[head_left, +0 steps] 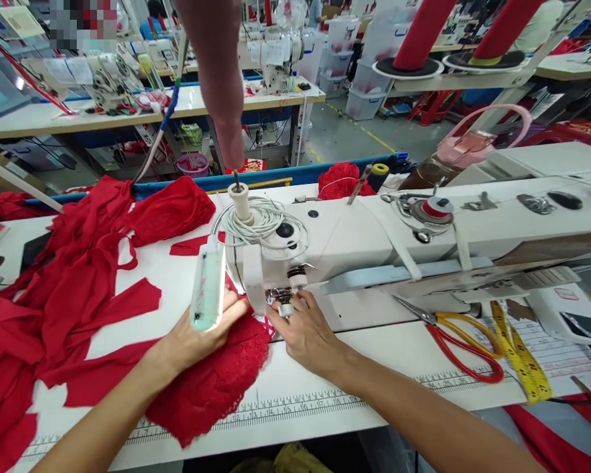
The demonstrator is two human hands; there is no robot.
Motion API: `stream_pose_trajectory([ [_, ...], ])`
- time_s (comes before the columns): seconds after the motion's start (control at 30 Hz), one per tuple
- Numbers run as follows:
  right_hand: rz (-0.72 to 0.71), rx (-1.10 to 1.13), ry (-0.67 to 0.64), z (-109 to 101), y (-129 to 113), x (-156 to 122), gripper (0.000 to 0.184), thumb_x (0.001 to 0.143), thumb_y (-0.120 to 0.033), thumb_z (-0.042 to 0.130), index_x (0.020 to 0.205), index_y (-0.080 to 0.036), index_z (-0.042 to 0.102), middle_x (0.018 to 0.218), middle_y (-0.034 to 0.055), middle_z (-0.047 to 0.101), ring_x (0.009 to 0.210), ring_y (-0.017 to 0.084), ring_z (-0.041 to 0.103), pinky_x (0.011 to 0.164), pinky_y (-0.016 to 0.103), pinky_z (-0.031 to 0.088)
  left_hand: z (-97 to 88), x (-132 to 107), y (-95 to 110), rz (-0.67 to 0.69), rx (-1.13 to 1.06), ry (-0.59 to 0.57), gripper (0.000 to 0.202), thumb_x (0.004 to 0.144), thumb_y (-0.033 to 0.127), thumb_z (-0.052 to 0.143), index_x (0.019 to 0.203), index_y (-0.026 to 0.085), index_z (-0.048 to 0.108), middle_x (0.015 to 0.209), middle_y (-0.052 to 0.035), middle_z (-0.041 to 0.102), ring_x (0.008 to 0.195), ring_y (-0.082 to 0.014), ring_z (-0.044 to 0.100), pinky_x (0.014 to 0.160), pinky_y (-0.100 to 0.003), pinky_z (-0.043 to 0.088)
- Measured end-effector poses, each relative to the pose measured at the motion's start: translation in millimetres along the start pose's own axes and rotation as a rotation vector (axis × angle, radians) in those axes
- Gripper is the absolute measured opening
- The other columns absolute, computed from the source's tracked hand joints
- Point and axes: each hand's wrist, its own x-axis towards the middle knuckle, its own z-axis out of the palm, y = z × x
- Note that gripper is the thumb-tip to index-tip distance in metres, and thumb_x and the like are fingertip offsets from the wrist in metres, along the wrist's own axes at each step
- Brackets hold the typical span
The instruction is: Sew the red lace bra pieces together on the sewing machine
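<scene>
A red lace fabric piece [221, 374] with a scalloped edge lies under the head of a white sewing machine [320, 233]. My left hand [201, 338] grips this fabric left of the needle area, fingers bunched and partly hidden behind a lit lamp [207, 286]. My right hand [308, 332] is at the needle area, its thumb and fingers curled together beside the presser parts [285, 307]. Whatever its fingertips hold is hidden. Between the hands shows a small red-and-white patterned bit [264, 323].
Red fabric strips [64, 309] are heaped at left, with a red moulded cup [172, 209] behind. Scissors [465, 345] and a yellow tape measure [522, 361] lie at right. A printed ruler [295, 406] runs along the table front. Red thread cones [423, 33] stand above.
</scene>
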Motion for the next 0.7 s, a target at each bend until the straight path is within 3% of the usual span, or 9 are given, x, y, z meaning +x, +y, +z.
stream_pose_trajectory([
  [0.1, 0.008, -0.004, -0.007, -1, -1, 0, 0.029, 0.076, 0.0, 0.055, 0.094, -0.017, 0.07, 0.082, 0.0093, 0.067, 0.094, 0.027, 0.052, 0.086, 0.042, 0.033, 5.1, -4, 17, -0.005, -0.036, -0.021, 0.019, 0.101, 0.019, 0.043, 0.103, 0.016, 0.061, 0.084, -0.0058, 0.056, 0.073, -0.0199, 0.052, 0.066, -0.031, 0.042],
  [0.2, 0.01, -0.014, -0.018, 0, -2, -1, 0.03, 0.076, -0.001, 0.057, 0.098, -0.017, 0.07, 0.082, 0.009, 0.066, 0.094, 0.027, 0.052, 0.084, 0.041, 0.033, 7.9, -2, 25, -0.058, -0.047, -0.011, 0.02, 0.099, 0.012, 0.041, 0.099, 0.016, 0.061, 0.079, -0.004, 0.051, 0.069, -0.0191, 0.049, 0.062, -0.03, 0.038],
  [0.33, 0.013, -0.023, -0.031, 1, -1, -2, 0.028, 0.078, -0.002, 0.058, 0.097, -0.018, 0.07, 0.087, 0.0089, 0.066, 0.094, 0.027, 0.053, 0.084, 0.041, 0.033, 10.6, -1, 24, -0.05, 0.002, -0.011, 0.024, 0.093, 0.005, 0.041, 0.085, 0.017, 0.061, 0.079, -0.0045, 0.052, 0.069, -0.0185, 0.049, 0.06, -0.03, 0.036],
  [0.53, 0.027, -0.04, -0.031, 2, -2, -3, 0.022, 0.078, -0.003, 0.061, 0.09, -0.02, 0.069, 0.079, 0.0086, 0.064, 0.097, 0.029, 0.051, 0.08, 0.04, 0.033, 16.8, -4, 24, -0.078, 0.033, 0.038, 0.022, 0.094, 0.008, 0.042, 0.101, 0.016, 0.061, 0.081, -0.0049, 0.055, 0.068, -0.018, 0.051, 0.062, -0.03, 0.038],
  [0.7, 0.016, -0.05, -0.007, 2, -2, -2, 0.017, 0.08, -0.005, 0.06, 0.083, -0.019, 0.068, 0.084, 0.0093, 0.064, 0.092, 0.026, 0.05, 0.074, 0.038, 0.033, 18.9, 1, 29, -0.041, 0.139, 0.088, 0.022, 0.093, 0.004, 0.044, 0.098, 0.015, 0.062, 0.088, -0.0083, 0.058, 0.073, -0.0214, 0.053, 0.063, -0.034, 0.036],
])
